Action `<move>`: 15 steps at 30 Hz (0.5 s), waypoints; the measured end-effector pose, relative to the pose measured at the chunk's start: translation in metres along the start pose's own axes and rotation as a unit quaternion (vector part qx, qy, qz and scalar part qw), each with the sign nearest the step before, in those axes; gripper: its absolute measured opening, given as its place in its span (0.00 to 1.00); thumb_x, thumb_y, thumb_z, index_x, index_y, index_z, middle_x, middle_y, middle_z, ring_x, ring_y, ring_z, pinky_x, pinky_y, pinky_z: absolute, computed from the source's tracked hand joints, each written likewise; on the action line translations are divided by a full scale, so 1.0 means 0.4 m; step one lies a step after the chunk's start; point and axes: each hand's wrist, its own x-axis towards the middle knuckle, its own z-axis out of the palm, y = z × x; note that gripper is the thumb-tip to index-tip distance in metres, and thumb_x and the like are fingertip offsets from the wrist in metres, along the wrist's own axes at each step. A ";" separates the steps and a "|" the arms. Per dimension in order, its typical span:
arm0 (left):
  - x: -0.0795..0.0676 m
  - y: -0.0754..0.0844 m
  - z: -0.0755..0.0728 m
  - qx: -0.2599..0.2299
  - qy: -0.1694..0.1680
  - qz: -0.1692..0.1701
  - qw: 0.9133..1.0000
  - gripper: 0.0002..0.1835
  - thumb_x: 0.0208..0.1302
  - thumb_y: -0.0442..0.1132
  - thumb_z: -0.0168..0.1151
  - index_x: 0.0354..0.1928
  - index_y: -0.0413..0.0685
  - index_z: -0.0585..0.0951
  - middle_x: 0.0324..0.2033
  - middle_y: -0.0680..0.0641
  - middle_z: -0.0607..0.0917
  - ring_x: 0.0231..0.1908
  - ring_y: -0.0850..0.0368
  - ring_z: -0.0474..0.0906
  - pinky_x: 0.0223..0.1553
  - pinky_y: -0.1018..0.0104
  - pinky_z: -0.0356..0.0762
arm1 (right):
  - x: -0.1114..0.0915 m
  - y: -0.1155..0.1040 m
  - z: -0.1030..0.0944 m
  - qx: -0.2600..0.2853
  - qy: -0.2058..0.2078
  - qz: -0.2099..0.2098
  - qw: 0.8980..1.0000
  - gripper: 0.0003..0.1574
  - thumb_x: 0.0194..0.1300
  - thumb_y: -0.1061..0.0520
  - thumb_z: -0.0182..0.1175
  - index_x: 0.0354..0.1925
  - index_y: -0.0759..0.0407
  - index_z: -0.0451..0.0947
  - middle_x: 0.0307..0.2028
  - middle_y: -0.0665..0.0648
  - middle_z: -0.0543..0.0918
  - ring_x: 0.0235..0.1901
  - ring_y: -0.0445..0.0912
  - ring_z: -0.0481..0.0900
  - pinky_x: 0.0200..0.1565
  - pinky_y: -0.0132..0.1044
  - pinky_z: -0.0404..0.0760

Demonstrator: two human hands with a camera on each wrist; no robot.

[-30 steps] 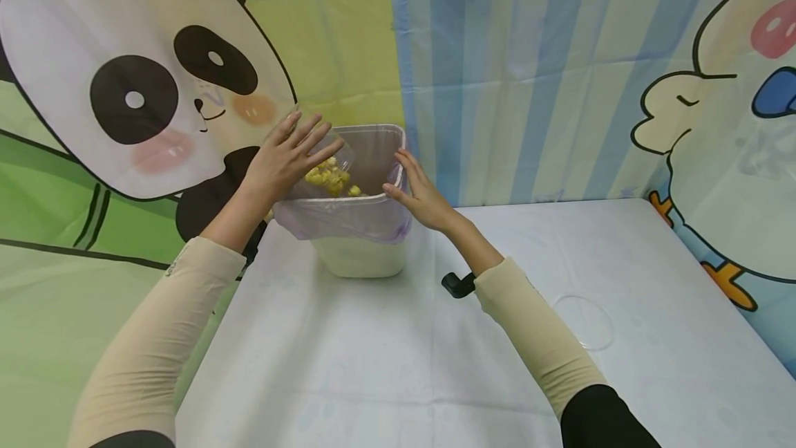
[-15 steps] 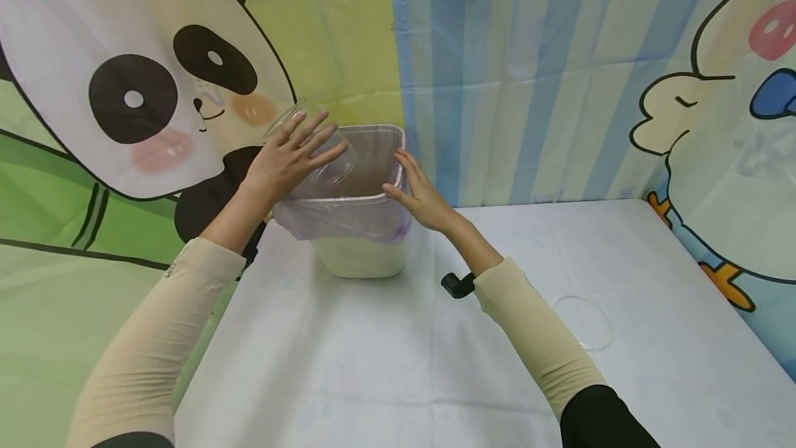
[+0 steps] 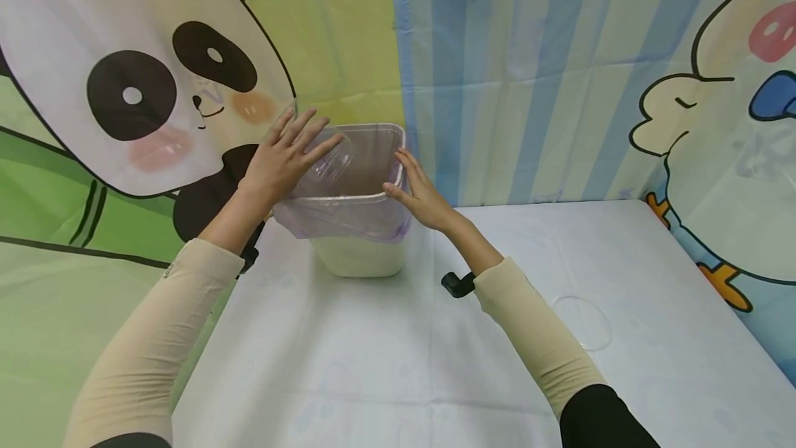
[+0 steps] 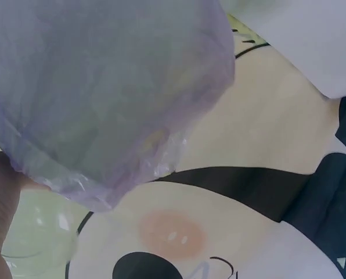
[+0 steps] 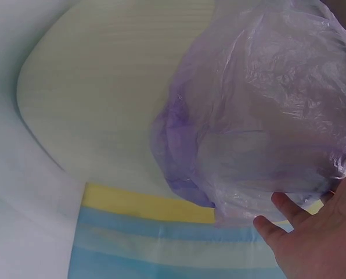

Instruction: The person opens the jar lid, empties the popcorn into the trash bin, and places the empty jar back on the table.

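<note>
My left hand (image 3: pixel 276 157) holds a clear plastic container (image 3: pixel 336 161) tipped over the bin's left side, its mouth facing down into the opening. Fingers are spread across the container's outside; the thumb is hidden in the head view. In the left wrist view the container (image 4: pixel 36 235) appears below the liner's edge. A cream waste bin (image 3: pixel 357 258) stands upright, lined with a thin purple bag (image 3: pixel 354 221) folded over its rim. On the right, my right hand (image 3: pixel 425 196) rests against the rim with straight fingers; the right wrist view shows those fingers beside the liner (image 5: pixel 266 116).
The bin stands at the back left of a table with a white cloth (image 3: pixel 385 351). A thin clear round lid or ring (image 3: pixel 611 330) lies on the right part. Printed curtains (image 3: pixel 528 88) rise right behind the table.
One second ago yellow popcorn was spilling out of the tipped container into the bin; now the container looks see-through with none in it. The left hand tilts slightly; the right hand has stayed put.
</note>
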 end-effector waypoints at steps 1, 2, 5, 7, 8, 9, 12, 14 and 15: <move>0.000 0.001 0.002 -0.023 0.010 -0.020 1.000 0.49 0.41 0.25 0.69 0.68 0.56 0.59 0.65 0.40 0.59 0.67 0.43 0.47 0.67 0.50 0.38 | 0.000 0.000 0.000 0.000 0.000 -0.002 1.000 0.55 0.61 0.26 0.42 0.72 0.54 0.37 0.71 0.51 0.35 0.69 0.48 0.35 0.64 0.58 0.46; 0.000 0.003 0.004 -0.044 0.018 -0.037 0.998 0.48 0.41 0.23 0.67 0.67 0.55 0.59 0.64 0.40 0.60 0.67 0.43 0.48 0.67 0.50 0.39 | 0.001 0.001 0.000 -0.001 0.000 -0.003 1.000 0.55 0.61 0.26 0.42 0.72 0.54 0.37 0.71 0.51 0.35 0.69 0.48 0.35 0.64 0.58 0.46; 0.000 0.005 0.006 -0.107 0.036 -0.093 0.989 0.50 0.35 0.23 0.68 0.66 0.53 0.61 0.63 0.39 0.61 0.65 0.42 0.51 0.67 0.50 0.38 | 0.002 0.003 0.000 -0.004 -0.001 -0.005 1.000 0.55 0.61 0.26 0.41 0.72 0.53 0.37 0.71 0.50 0.35 0.69 0.47 0.35 0.64 0.57 0.46; 0.002 0.006 0.003 -0.140 0.041 -0.134 0.980 0.51 0.31 0.25 0.68 0.65 0.53 0.62 0.62 0.39 0.62 0.64 0.42 0.52 0.66 0.51 0.39 | 0.002 0.002 0.000 -0.004 -0.001 -0.005 1.000 0.54 0.61 0.26 0.41 0.72 0.52 0.36 0.71 0.50 0.35 0.69 0.47 0.35 0.64 0.57 0.46; 0.002 0.006 0.000 -0.153 0.043 -0.155 0.975 0.51 0.30 0.27 0.69 0.65 0.53 0.62 0.62 0.39 0.62 0.63 0.41 0.52 0.66 0.51 0.40 | 0.002 0.002 0.000 -0.004 -0.001 -0.005 1.000 0.54 0.61 0.26 0.41 0.72 0.51 0.36 0.71 0.49 0.35 0.69 0.47 0.35 0.64 0.58 0.46; 0.003 0.007 -0.004 -0.164 0.047 -0.177 0.969 0.51 0.29 0.29 0.69 0.65 0.53 0.62 0.62 0.39 0.62 0.62 0.41 0.53 0.65 0.50 0.42 | 0.002 0.002 0.000 -0.004 -0.001 -0.005 1.000 0.54 0.61 0.26 0.41 0.72 0.51 0.36 0.71 0.49 0.35 0.69 0.47 0.35 0.64 0.58 0.46; 0.008 0.010 -0.023 -0.197 0.063 -0.239 0.949 0.50 0.29 0.35 0.68 0.65 0.53 0.61 0.60 0.40 0.64 0.59 0.41 0.56 0.61 0.47 0.47 | 0.002 0.001 0.000 -0.006 -0.002 -0.005 1.000 0.54 0.61 0.26 0.41 0.72 0.52 0.36 0.71 0.49 0.34 0.69 0.47 0.35 0.64 0.58 0.47; 0.012 0.013 -0.044 -0.228 0.082 -0.280 0.929 0.51 0.31 0.39 0.71 0.65 0.52 0.61 0.59 0.40 0.65 0.58 0.42 0.57 0.57 0.46 0.50 | 0.002 0.002 0.001 -0.009 -0.001 -0.004 1.000 0.55 0.61 0.25 0.41 0.72 0.52 0.36 0.71 0.49 0.34 0.69 0.47 0.35 0.64 0.58 0.47; 0.014 0.016 -0.057 -0.245 0.092 -0.302 0.917 0.51 0.32 0.42 0.73 0.65 0.52 0.61 0.59 0.41 0.65 0.58 0.42 0.57 0.56 0.46 0.51 | 0.003 0.002 0.000 -0.010 0.000 -0.004 1.000 0.55 0.61 0.25 0.41 0.72 0.53 0.36 0.71 0.50 0.35 0.69 0.47 0.35 0.64 0.58 0.47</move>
